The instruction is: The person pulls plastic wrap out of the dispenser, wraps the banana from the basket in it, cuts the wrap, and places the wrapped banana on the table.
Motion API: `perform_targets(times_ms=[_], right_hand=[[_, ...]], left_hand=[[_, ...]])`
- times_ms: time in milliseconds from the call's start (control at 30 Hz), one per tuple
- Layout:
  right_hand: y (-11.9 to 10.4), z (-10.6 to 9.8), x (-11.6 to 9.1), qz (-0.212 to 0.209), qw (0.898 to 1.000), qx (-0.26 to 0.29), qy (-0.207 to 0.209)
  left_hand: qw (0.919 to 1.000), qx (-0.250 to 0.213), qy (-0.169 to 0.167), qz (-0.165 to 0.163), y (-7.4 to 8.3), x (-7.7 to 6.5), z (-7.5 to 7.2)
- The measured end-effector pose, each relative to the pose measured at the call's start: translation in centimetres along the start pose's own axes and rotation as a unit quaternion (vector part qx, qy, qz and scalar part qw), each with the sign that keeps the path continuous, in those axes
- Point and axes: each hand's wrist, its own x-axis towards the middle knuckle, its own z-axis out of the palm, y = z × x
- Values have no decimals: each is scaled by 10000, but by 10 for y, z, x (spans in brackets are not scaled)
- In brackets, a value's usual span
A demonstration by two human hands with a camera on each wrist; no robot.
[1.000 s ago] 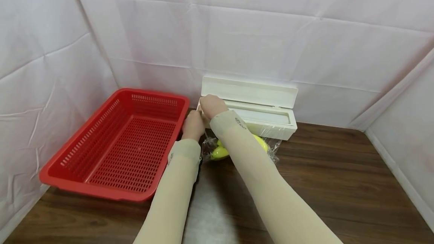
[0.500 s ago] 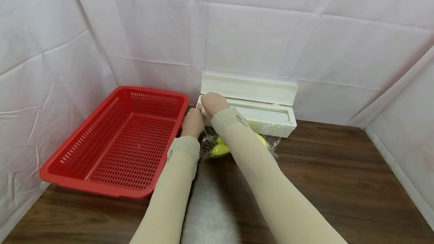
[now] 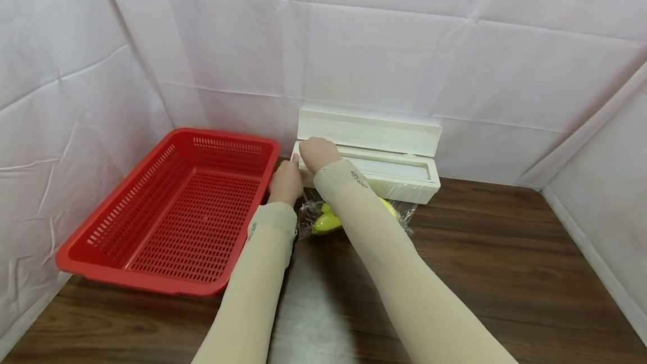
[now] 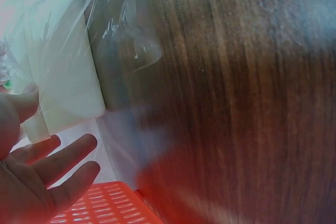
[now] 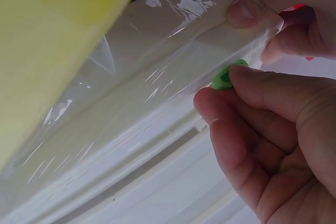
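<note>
2 hands met at the left end of the long white plastic cling-film dispenser box [image 3: 369, 167], lid up, standing against the back drape. The right hand [image 3: 315, 153] pinched a small green slider tab [image 5: 227, 75], probably the film cutter. The left hand [image 3: 286, 182] pressed thumb and fingertip on the clear film [image 5: 157, 77] at the box's edge, seemingly to steady it. A film-wrapped yellow fruit [image 3: 327, 222] lay just before the box; the red perforated plastic basket [image 3: 177, 212] sat left.

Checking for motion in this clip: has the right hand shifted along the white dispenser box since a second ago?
No. The right hand stays at the left end of the white dispenser box.
</note>
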Motion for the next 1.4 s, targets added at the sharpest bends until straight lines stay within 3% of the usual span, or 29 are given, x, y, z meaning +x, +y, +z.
perform_targets(times_ms=[667, 933, 1400], right_hand=[[-1, -1, -3, 89, 9999, 98, -40], [6, 14, 16, 162, 9998, -66, 26], [1, 0, -3, 214, 9997, 109, -6]], left_hand=[[10000, 30, 87, 17, -2, 0, 1], [10000, -31, 46, -48, -2, 1, 1], [9999, -93, 103, 9, -3, 2, 2]])
